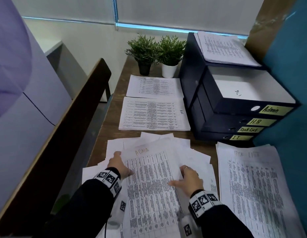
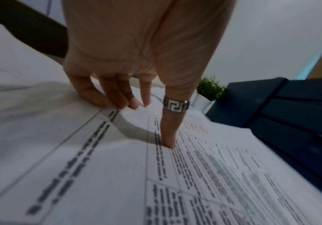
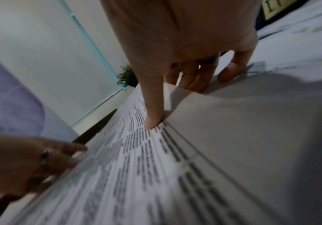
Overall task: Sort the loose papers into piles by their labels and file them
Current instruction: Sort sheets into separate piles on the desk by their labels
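Note:
A messy heap of loose papers (image 1: 192, 157) lies on the desk right in front of me. On top is a printed table sheet with ADMIN written at its head (image 1: 149, 186). My left hand (image 1: 117, 164) pinches its left edge, with the ringed thumb (image 2: 167, 137) pressing on top and the fingers (image 2: 117, 100) curled at the lifted edge. My right hand (image 1: 188, 177) pinches the right edge the same way, thumb (image 3: 152, 120) on the print and fingers (image 3: 192, 79) behind the raised margin.
Two sorted piles lie farther back, one marked HR (image 1: 154, 114) and one behind it (image 1: 152, 86). A Task List pile (image 1: 252, 186) sits to the right. Stacked dark binders (image 1: 218, 121) labelled Admin, H.R, Task List and IT stand at the right, with papers on top (image 1: 225, 48). Two potted plants (image 1: 156, 54) stand at the back.

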Motion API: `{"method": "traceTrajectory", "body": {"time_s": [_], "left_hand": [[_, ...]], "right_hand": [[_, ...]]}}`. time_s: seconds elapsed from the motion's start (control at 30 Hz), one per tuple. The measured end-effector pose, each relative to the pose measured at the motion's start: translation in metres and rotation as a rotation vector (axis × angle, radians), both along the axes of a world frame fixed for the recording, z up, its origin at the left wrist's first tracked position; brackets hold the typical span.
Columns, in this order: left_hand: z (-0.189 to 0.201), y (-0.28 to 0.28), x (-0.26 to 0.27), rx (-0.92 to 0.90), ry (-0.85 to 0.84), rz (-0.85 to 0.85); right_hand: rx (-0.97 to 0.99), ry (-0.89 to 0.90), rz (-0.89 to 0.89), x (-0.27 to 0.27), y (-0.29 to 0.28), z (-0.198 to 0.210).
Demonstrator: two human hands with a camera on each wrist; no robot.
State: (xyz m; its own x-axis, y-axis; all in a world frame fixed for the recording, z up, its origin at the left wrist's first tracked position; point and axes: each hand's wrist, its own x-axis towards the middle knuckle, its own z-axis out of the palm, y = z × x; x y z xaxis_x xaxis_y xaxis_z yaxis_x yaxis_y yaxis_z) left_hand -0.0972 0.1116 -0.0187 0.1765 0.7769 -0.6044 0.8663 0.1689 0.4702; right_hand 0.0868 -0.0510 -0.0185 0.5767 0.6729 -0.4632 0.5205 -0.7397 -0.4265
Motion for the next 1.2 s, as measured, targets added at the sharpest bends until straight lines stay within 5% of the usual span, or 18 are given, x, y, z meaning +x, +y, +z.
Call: {"method": "traceTrajectory", "body": {"time_s": [0.23,0.37,0.5,0.6,0.7,1.2], "left_hand": [[-0.003,0.008,-0.018,0.163,0.007,0.078],[-0.003,0.008,-0.025,0.102,0.072,-0.081],[0.001,0.006,-0.024,0.047,0.029,-0.163],[0.004,0.006,-0.024,0.184,0.174,-0.192],[0.005,0.009,-0.025,0.185,0.122,-0.173],[0.007,0.016,-0.033,0.274,0.058,-0.318]], "right_hand": [[0.202,0.082,-0.2,0.034,-0.004,0.017],[0.255,0.011,-0.265,0.067,-0.025,0.027],[0.212,0.153,-0.29,0.085,-0.043,0.021],[0.179,0.231,-0.167,0.08,-0.046,0.014],[0.122,0.226,-0.013,0.06,-0.039,0.013],[0.172,0.146,-0.1,0.037,-0.022,0.007]]}}
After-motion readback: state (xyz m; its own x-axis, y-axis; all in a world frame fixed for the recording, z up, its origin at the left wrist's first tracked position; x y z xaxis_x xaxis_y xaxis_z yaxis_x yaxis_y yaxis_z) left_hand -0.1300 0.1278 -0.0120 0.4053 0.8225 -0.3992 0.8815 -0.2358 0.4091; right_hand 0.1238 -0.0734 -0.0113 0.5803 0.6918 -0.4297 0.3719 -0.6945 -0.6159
